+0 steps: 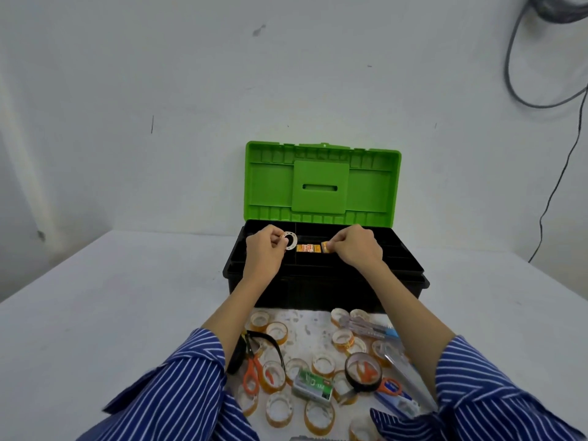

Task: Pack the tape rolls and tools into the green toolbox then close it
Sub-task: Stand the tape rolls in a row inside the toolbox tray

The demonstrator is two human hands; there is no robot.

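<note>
Packing is under way: over the open green toolbox (pixel 321 186), standing mid-table toward the far edge, the left hand (pixel 264 249) pinches a tape roll (pixel 289 240) while the right hand (pixel 356 246) grips a small orange roll (pixel 325 246) in the black tray. Next, likely, each gets released into a compartment. Many rolls (pixel 323 364) and scissors (pixel 253 372) wait at the near edge; both table sides offer free room.
</note>
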